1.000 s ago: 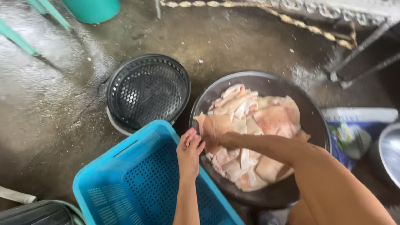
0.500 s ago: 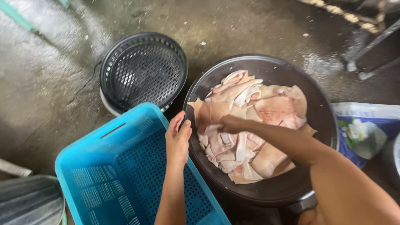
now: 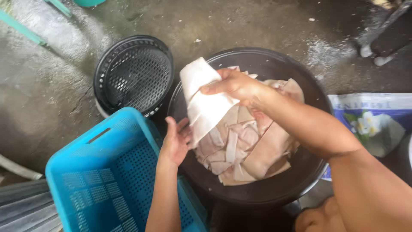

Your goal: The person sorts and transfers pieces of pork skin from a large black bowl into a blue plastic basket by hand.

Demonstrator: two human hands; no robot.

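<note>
Looking down from the head view: a round dark basin (image 3: 266, 193) sits on a wet concrete floor (image 3: 51, 99), holding a heap of pale pink, flat skin-like pieces (image 3: 249, 146).

The right hand (image 3: 234, 86) is over the basin's near-left part, fingers (image 3: 214, 89) pinching the top edge of one large whitish piece (image 3: 206, 103), thumb on the far side. That piece is lifted clear of the heap at its upper end and hangs folded, its lower end trailing down toward the basin's left rim.

The left hand (image 3: 176, 141) is just at the basin's left rim, palm up, fingers loosely spread and slightly curled, touching or nearly touching the lower edge of the hanging piece; cannot tell which.

Left of the basin, touching its rim, a blue perforated plastic crate (image 3: 98, 180). Beyond the crate, upper left of the basin, a black round perforated basket (image 3: 133, 73). Right of the basin, a printed blue-and-white sack (image 3: 373, 116) lies flat.
</note>
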